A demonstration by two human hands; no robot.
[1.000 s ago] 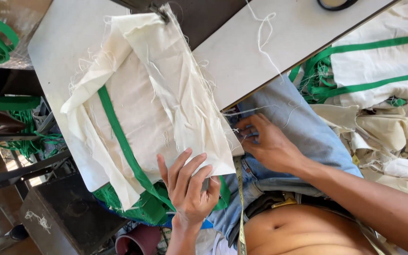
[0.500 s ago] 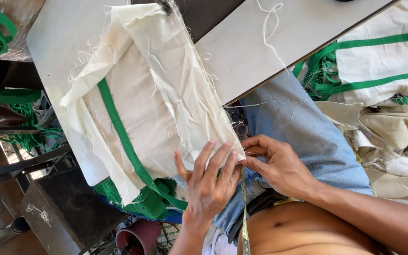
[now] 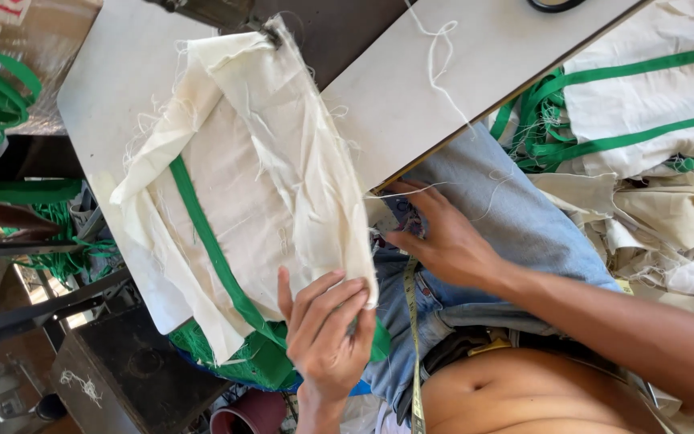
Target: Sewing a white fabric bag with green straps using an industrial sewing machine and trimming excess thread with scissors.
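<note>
my left hand [image 3: 324, 333]: fingers spread and slightly curled, palm down, wrist rising from the bottom edge of view | my right hand [image 3: 443, 237]: fingers bent and pointing left, thumb low, forearm bare and stretched out to the lower right across my lap
</note>
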